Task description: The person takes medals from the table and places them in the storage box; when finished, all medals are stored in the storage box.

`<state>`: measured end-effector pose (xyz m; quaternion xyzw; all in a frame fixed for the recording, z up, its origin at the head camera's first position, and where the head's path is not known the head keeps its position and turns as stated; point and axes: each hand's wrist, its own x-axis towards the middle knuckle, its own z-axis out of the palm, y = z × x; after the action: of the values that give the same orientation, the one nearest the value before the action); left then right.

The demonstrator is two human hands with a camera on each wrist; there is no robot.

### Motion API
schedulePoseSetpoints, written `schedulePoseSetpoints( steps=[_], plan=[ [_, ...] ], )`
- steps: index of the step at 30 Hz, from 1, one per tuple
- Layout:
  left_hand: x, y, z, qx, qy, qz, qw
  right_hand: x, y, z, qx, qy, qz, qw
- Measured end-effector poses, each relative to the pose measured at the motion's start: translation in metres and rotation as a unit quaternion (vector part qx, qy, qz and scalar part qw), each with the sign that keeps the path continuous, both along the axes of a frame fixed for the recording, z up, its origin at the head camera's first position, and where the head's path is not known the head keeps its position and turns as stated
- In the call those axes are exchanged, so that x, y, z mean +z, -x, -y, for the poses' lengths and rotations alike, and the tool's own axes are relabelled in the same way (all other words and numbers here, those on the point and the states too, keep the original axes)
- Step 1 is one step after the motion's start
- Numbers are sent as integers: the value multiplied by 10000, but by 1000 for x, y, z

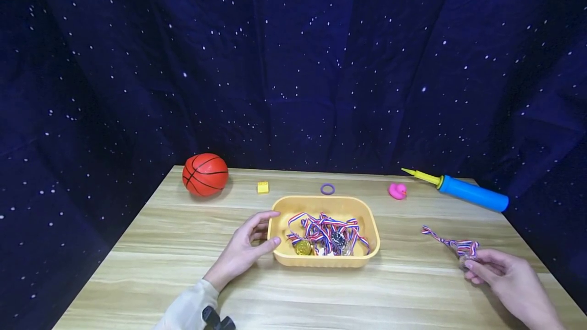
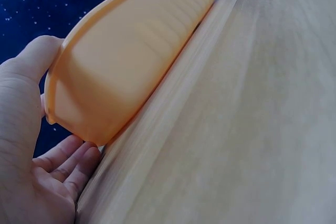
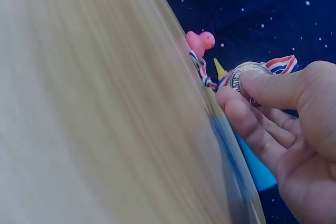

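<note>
A yellow plastic bin stands on the table, holding a tangle of medals with red, white and blue ribbons. Inside it a gold medal lies near the front left. My left hand holds the bin's left end, thumb at the rim and fingers curved around the side, as the left wrist view shows from outside. Over to the right, my right hand pinches a silver-coloured medal between thumb and fingers. Its striped ribbon trails left over the table.
Along the table's back edge are a red basketball, a yellow toy block, a purple ring, a pink rubber duck and a blue hand pump with a yellow nozzle. Behind hangs a dark starry curtain.
</note>
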<state>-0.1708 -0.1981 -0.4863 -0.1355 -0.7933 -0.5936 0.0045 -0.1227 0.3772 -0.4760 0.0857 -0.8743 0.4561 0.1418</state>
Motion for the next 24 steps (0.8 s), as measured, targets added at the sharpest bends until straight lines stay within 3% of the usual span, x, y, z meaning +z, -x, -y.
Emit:
schedulePoseSetpoints(
  steps=[4, 10, 14, 20, 24],
  plan=[
    [0, 0, 1, -9, 4, -15, 10000, 3, 1, 7, 112, 84, -82, 9999],
    [-1, 2, 0, -40, -5, -56, 10000, 13, -1, 19, -256, -34, -10, 9997],
    [-1, 2, 1, -33, -24, -66, 10000, 22, 2, 26, -269, 81, -58, 9996],
    [-1, 1, 1, -10, -8, -48, 10000, 36, 9, 39, 123, 653, -31, 9978],
    [0, 0, 0, -32, -46, -56, 10000, 48, 17, 50, 766, 1556, -213, 9846]
  ],
)
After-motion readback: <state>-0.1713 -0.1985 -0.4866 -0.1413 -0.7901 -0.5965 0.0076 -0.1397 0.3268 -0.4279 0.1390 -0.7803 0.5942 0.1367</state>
